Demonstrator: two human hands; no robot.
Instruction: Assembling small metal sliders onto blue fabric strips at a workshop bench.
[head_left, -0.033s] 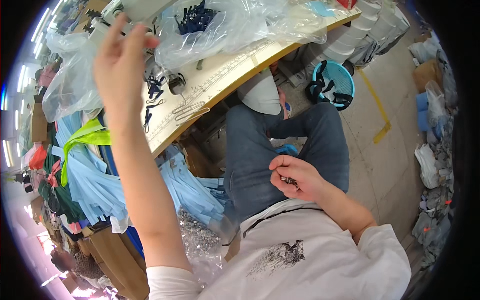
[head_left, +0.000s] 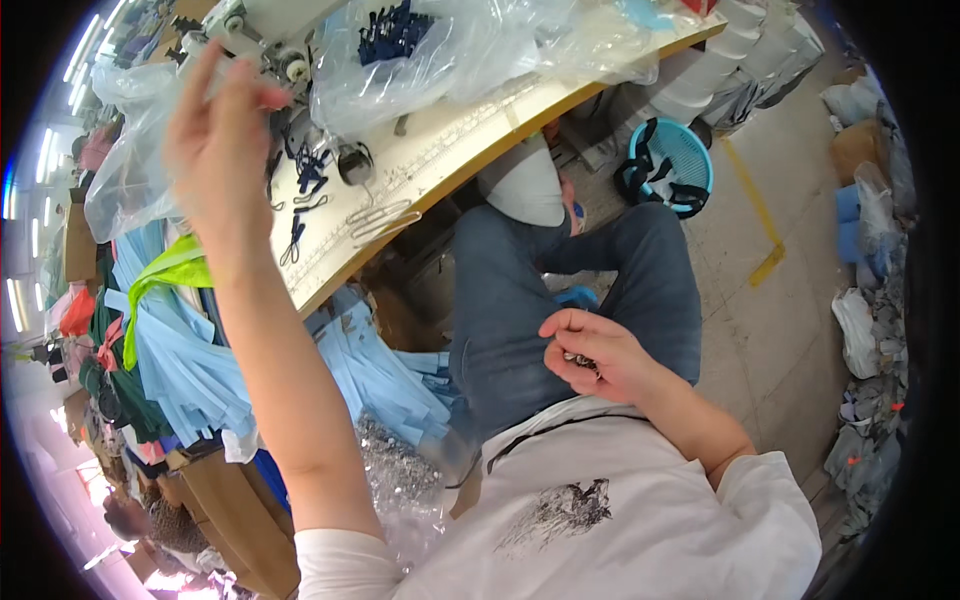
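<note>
My left hand [head_left: 222,165] is raised over the far left end of the table, fingers apart, with nothing visible in it. Just right of it, navy cord pieces with thin loops [head_left: 308,170] lie on the white tabletop. Beyond them sits a clear plastic bag [head_left: 345,105] around a heap of small navy pieces [head_left: 395,32]. Over my lap, my right hand [head_left: 605,355] is curled closed around small metal pieces [head_left: 580,362], mostly hidden by the fingers.
Ruler marks run along the table [head_left: 440,150], near a bent wire piece [head_left: 380,222]. Part of a sewing machine [head_left: 235,22] shows behind my left hand. Light blue strips [head_left: 185,350] hang at left, above a bag of shiny small pieces [head_left: 400,475]. A blue basket [head_left: 690,150] stands right.
My left hand has shifted slightly left, uncovering more of the machine and cords beside it. My right hand keeps its closed pose over my lap.
</note>
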